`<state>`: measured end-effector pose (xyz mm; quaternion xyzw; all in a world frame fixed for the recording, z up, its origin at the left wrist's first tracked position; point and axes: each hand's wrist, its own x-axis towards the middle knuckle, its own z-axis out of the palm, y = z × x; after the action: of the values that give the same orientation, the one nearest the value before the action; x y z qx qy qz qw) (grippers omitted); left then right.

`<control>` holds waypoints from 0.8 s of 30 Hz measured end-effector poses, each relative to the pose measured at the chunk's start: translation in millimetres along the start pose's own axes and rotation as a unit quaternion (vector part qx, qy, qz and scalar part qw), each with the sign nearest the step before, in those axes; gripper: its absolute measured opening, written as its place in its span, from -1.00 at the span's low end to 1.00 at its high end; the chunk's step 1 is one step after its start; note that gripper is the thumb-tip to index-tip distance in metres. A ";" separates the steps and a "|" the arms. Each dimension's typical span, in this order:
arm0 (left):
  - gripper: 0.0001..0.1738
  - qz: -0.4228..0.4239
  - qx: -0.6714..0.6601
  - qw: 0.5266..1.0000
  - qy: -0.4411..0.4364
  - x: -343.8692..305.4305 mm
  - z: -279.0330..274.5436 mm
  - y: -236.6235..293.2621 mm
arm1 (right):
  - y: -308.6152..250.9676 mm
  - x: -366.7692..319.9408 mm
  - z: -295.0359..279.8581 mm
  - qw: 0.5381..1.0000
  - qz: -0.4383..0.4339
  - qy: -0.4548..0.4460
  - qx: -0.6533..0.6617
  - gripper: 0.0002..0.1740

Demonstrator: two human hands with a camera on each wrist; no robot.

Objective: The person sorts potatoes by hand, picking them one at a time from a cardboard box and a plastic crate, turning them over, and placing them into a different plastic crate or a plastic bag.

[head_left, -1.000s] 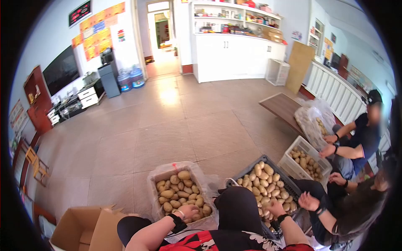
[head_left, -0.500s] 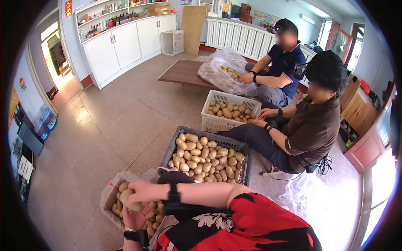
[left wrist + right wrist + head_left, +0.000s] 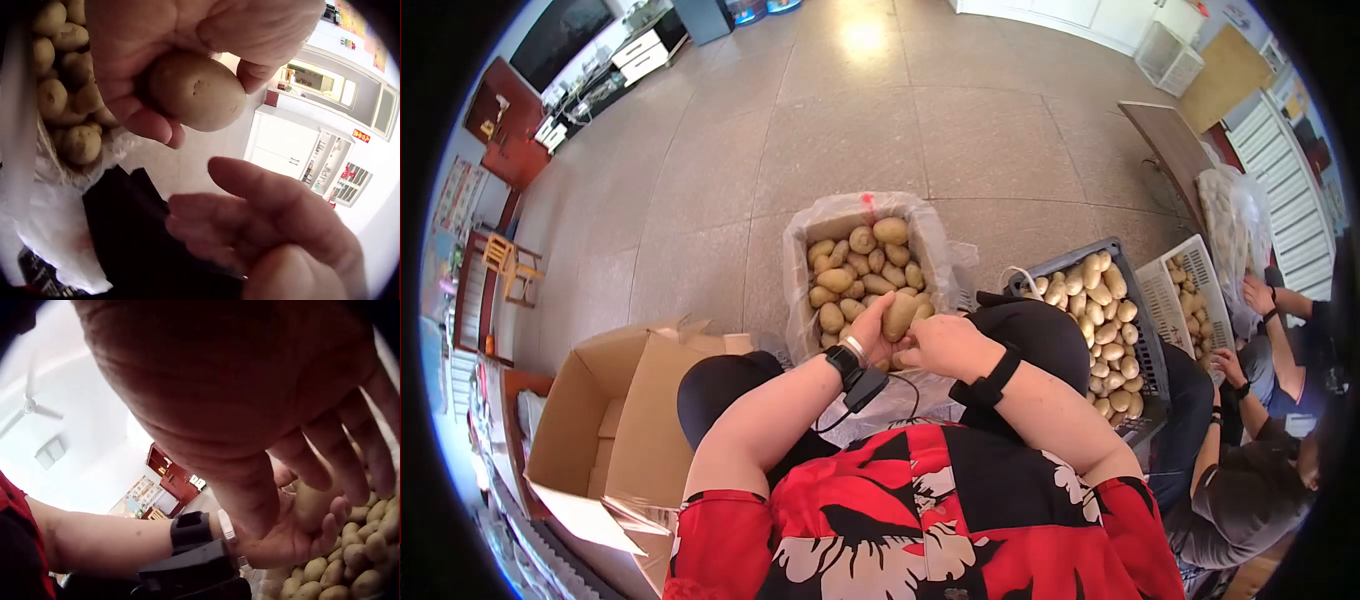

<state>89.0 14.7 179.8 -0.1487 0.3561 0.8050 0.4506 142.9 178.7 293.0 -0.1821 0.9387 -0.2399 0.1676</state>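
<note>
Left grip [image 3: 873,338] near plastic-lined box [image 3: 798,272]

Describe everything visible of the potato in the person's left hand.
The potato is an elongated oval, pale tan, with smooth-looking skin. The left-wrist view shows a small dark pit near the middle of the visible side; no cut shows there. The left hand holds it between curled fingers and thumb, hiding part of it. In the head view it appears over the near side of the plastic-lined box. The right hand is close, with a gap between them.
</note>
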 end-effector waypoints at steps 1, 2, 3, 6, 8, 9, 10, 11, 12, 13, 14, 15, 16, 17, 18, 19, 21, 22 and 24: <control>-0.49 -0.006 0.012 0.998 0.065 1.5 -4.3 -0.6 | -1.8 -0.6 0.3 1.000 -0.004 -0.008 0.002 -0.60; -0.49 -0.007 0.007 0.997 0.070 9.4 -19.1 -1.9 | -7.3 -2.3 -3.7 0.999 -0.019 -0.030 -0.011 -0.61; -0.53 -0.008 0.025 0.997 0.076 23.2 -43.0 -4.0 | -10.1 -1.6 -4.7 0.998 -0.035 -0.050 -0.023 -0.61; -0.63 0.053 0.083 0.984 0.148 32.9 -67.1 6.6 | -9.9 -0.1 0.0 0.996 -0.051 -0.067 -0.034 -0.63; -0.58 0.111 0.085 0.966 0.220 31.7 -75.7 17.4 | -9.6 -0.2 0.6 0.996 -0.059 -0.051 -0.031 -0.64; -0.58 0.110 0.088 0.965 0.221 31.7 -80.1 26.5 | -9.5 0.3 0.5 0.997 -0.055 -0.050 -0.029 -0.66; -0.61 0.106 0.075 0.953 0.275 32.7 -84.3 36.2 | -9.0 0.9 0.7 0.997 -0.051 -0.048 -0.027 -0.67; -0.63 0.100 0.063 0.937 0.330 34.2 -89.9 41.7 | -8.2 0.8 2.0 0.997 -0.049 -0.048 -0.022 -0.67; -0.55 0.101 0.018 0.925 0.366 36.7 -93.8 45.3 | -6.9 1.0 2.8 0.997 -0.061 -0.034 -0.021 -0.66; -0.55 0.096 0.022 0.925 0.367 41.1 -98.8 48.4 | -5.8 0.4 4.3 0.997 -0.072 -0.023 -0.020 -0.66; -0.50 0.093 -0.018 0.922 0.376 50.5 -113.4 50.2 | -6.4 -0.7 5.2 0.997 -0.070 -0.022 -0.016 -0.66; -0.43 0.093 -0.060 0.917 0.382 57.1 -125.0 55.0 | -7.7 -1.3 3.6 0.997 -0.065 -0.036 -0.014 -0.66; -0.37 0.115 0.036 0.933 0.339 62.1 -140.7 61.1 | -7.6 0.8 2.6 0.997 -0.059 -0.051 -0.014 -0.66; -0.37 0.113 0.035 0.934 0.338 67.7 -148.5 63.5 | -8.0 0.2 2.8 0.997 -0.057 -0.052 -0.014 -0.66; -0.35 0.133 0.019 0.927 0.351 74.7 -155.3 66.6 | -8.4 0.1 2.9 0.997 -0.065 -0.043 -0.007 -0.67; -0.32 0.154 0.002 0.919 0.363 81.0 -161.4 70.0 | -8.5 0.7 1.5 0.997 -0.074 -0.033 -0.001 -0.67; -0.28 0.150 0.011 0.924 0.352 82.7 -155.5 80.4 | -10.9 2.7 -1.8 0.997 -0.062 -0.044 -0.005 -0.68; -0.29 0.164 -0.002 0.924 0.345 84.2 -152.2 85.0 | -11.8 3.6 -1.8 0.997 -0.051 -0.057 -0.007 -0.68; -0.29 0.178 -0.016 0.924 0.337 97.2 -162.8 89.0 | -10.4 3.9 0.4 0.997 -0.054 -0.051 -0.005 -0.68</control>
<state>-51.6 -70.5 50.0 -0.3528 0.4947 0.7799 0.1505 142.4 168.4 297.1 -0.2454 0.9191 -0.2341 0.2007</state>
